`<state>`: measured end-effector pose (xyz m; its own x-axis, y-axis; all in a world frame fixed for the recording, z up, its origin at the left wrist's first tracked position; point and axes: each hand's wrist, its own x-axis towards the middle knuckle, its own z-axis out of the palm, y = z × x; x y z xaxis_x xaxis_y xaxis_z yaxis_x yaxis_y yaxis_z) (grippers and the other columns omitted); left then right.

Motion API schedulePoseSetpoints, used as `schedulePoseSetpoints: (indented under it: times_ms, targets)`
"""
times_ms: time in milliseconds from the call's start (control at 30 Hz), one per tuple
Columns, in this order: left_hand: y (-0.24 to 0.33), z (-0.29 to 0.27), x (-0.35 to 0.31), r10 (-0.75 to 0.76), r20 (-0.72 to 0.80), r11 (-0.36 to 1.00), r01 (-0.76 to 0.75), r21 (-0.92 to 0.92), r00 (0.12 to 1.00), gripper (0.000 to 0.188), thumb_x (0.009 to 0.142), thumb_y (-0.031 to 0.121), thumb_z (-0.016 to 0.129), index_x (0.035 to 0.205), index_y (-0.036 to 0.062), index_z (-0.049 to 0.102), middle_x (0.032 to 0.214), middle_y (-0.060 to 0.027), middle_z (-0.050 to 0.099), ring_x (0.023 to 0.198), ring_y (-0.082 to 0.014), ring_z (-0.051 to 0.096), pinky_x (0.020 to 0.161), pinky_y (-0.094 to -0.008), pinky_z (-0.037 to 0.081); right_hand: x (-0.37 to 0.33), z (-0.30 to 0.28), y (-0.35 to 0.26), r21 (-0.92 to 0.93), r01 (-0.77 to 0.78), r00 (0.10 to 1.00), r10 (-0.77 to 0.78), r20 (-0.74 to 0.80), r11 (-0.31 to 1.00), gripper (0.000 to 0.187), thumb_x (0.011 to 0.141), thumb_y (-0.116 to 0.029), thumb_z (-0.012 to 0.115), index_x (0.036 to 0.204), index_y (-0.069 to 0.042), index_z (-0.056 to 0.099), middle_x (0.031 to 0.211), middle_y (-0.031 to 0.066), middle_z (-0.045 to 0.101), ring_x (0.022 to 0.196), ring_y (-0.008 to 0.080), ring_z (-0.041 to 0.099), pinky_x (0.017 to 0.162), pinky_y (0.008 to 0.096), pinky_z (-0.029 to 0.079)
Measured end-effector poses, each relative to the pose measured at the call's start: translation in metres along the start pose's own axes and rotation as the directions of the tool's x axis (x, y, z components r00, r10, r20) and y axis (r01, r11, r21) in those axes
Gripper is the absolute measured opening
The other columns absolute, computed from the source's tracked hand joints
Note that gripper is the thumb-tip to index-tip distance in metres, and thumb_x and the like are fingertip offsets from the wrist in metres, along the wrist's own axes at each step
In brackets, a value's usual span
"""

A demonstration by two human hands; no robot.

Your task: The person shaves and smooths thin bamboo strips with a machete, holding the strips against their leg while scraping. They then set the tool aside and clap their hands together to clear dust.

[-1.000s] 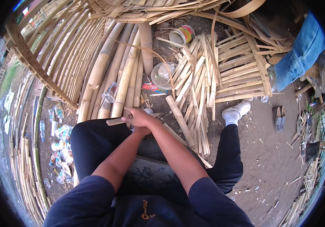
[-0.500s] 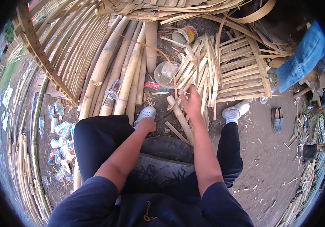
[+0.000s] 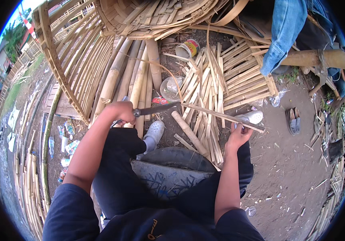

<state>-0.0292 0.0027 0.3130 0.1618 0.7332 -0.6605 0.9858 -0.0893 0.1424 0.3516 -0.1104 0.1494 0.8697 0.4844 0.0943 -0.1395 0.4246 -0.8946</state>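
My left hand [image 3: 120, 112] is closed round the handle of a large knife [image 3: 158, 109], its dark blade lying level and aimed to the right. In my right hand [image 3: 238, 136] a split bamboo strip [image 3: 216, 113] is gripped near its right end. The strip's far end meets or overlaps the knife tip; whether they touch I cannot tell. Beneath the strip lies a loose heap of pale bamboo strips [image 3: 204, 84]. A short round bamboo piece [image 3: 189, 132] rests on the ground between my feet, by the heap.
Thick bamboo poles [image 3: 114, 76] and a slatted bamboo frame [image 3: 76, 76] stand ahead left. Another slatted panel [image 3: 244, 74] lies beyond the heap. A tub [image 3: 187, 49] and a clear plastic bowl [image 3: 168, 88] sit ahead. Blue denim [image 3: 287, 28] hangs at right. Slippers [image 3: 294, 120] lie right.
My right hand has left the heap and moved right with a strip. The left hand has risen from beside my shoe, and the knife now shows in it. The view has tilted up.
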Motion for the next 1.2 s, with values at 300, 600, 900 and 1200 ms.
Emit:
schedulePoseSetpoints:
  times_ms: [300,600,900,1200]
  targets:
    - [0.022,0.061,0.009,0.017,-0.276,0.392,-0.260,-0.883,0.961,0.023,0.084,0.017,0.076,0.084,0.0046,0.057,0.069,-0.0020,0.057,0.059,-0.0115,0.055,0.053,-0.0273,0.047,0.038,-0.054,0.045,0.062,-0.342,0.922,0.347,-0.170,0.938,0.026,0.095,-0.005,0.050,0.120,0.001,0.043,0.106,0.0133,0.054,0.088,0.0224,0.064,0.078,0.0389,0.063]
    - [0.067,0.062,0.036,-0.175,-0.422,0.380,-0.334,-0.862,0.890,0.035,0.085,0.029,0.077,0.101,0.0020,0.061,0.093,-0.0049,0.061,0.088,-0.0157,0.057,0.084,-0.0320,0.047,0.054,-0.079,0.083,0.127,-0.636,0.748,0.649,-0.141,0.761,0.018,0.094,-0.007,0.047,0.108,0.005,0.046,0.105,0.0199,0.059,0.090,0.0328,0.067,0.080,0.0443,0.064]
    - [0.095,0.054,0.033,-0.209,-0.463,0.190,-0.429,-0.883,0.861,0.025,0.090,0.021,0.071,0.099,0.0014,0.059,0.095,-0.0061,0.060,0.090,-0.0168,0.059,0.089,-0.0346,0.053,0.048,-0.082,0.111,0.133,-0.782,0.613,0.790,-0.010,0.609,0.014,0.081,-0.002,0.050,0.092,0.005,0.048,0.097,0.0206,0.058,0.094,0.0371,0.064,0.084,0.0492,0.062]
    - [0.119,0.052,0.024,-0.164,-0.452,0.006,-0.457,-0.889,0.877,0.024,0.093,0.017,0.067,0.103,-0.0029,0.057,0.102,-0.0113,0.059,0.103,-0.0228,0.061,0.095,-0.0397,0.055,0.040,-0.081,0.126,0.135,-0.889,0.439,0.898,-0.025,0.438,0.012,0.078,-0.002,0.049,0.086,0.007,0.048,0.098,0.0241,0.057,0.090,0.0385,0.064,0.088,0.0497,0.060]
